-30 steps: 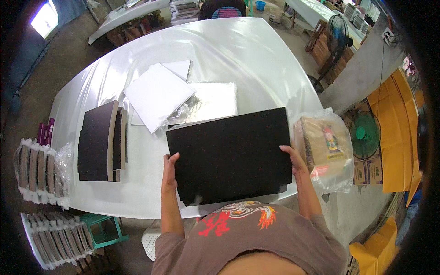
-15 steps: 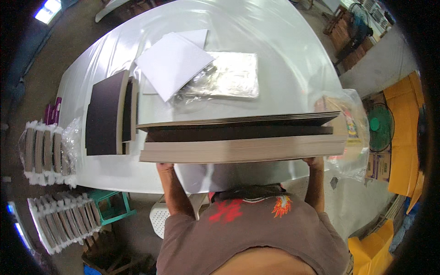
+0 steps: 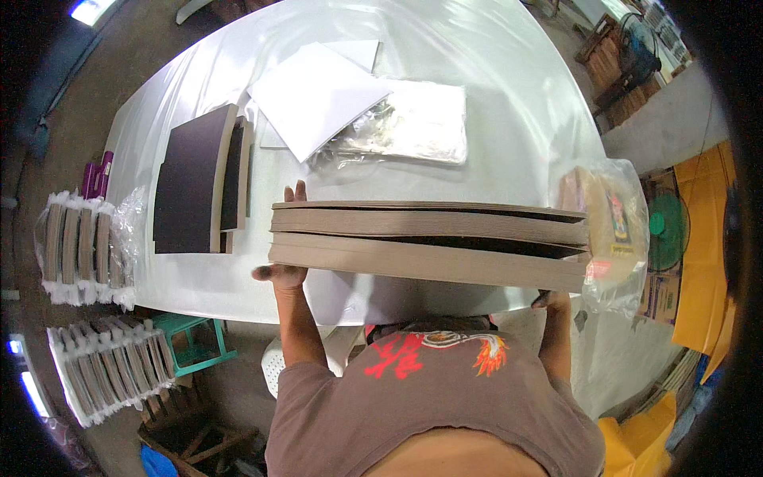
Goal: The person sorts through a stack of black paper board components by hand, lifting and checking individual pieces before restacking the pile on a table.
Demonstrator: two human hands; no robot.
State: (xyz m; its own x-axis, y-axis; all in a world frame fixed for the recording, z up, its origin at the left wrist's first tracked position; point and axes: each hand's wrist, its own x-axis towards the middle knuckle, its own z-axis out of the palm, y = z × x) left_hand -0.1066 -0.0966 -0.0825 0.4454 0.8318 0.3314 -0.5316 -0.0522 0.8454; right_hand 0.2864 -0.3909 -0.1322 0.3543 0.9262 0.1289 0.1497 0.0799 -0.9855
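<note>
A thick stack of grey-edged boards (image 3: 429, 258) with black faces spans the space in front of me, above the table's near edge. Gaps split it into layers, the lower one widening toward the right. My left hand (image 3: 284, 275) supports its left end. The thumb sticks out on the near side and fingertips show past the far side; the palm is hidden by the boards. At the lower right corner my right hand (image 3: 554, 300) grips the stack, most of its fingers out of sight underneath.
Black boards (image 3: 187, 187) lie at the table's left. White sheets (image 3: 318, 99) overlap a clear plastic-wrapped pack (image 3: 421, 127) at the far middle. A bagged package (image 3: 608, 215) sits at the right edge. Wrapped board bundles (image 3: 79, 246), a green stool (image 3: 191, 346) and a fan (image 3: 666, 230) surround the table.
The stack has shifted slightly, and its upper layers have closed up while a gap opens lower down. My left hand's thumb and fingertips now show around the left end.
</note>
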